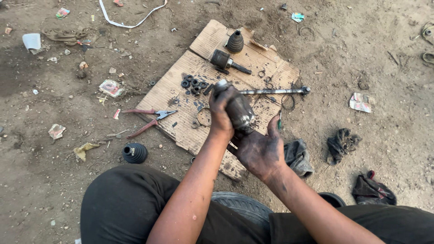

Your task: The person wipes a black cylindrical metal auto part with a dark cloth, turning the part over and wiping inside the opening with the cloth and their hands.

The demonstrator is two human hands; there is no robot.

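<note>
Left hand [220,113] and right hand [260,151] both grip the greasy joint [238,110], seemingly above the cardboard [181,97].

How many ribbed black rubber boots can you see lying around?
2. One rubber boot stands on the far end of the cardboard sheet; the other rubber boot lies on the dirt near the person's left knee. Others may be hidden behind the hands.

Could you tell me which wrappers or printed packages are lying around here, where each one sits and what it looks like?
Flat wrapper: dirt left of the cardboard, squarish, red and white.
Crumpled wrapper: dirt at right, white and red.
Small wrapper: top left, green and red.
Small wrapper: top centre-right, pale blue-green.
Torn wrapper: far left, pinkish white.
</note>
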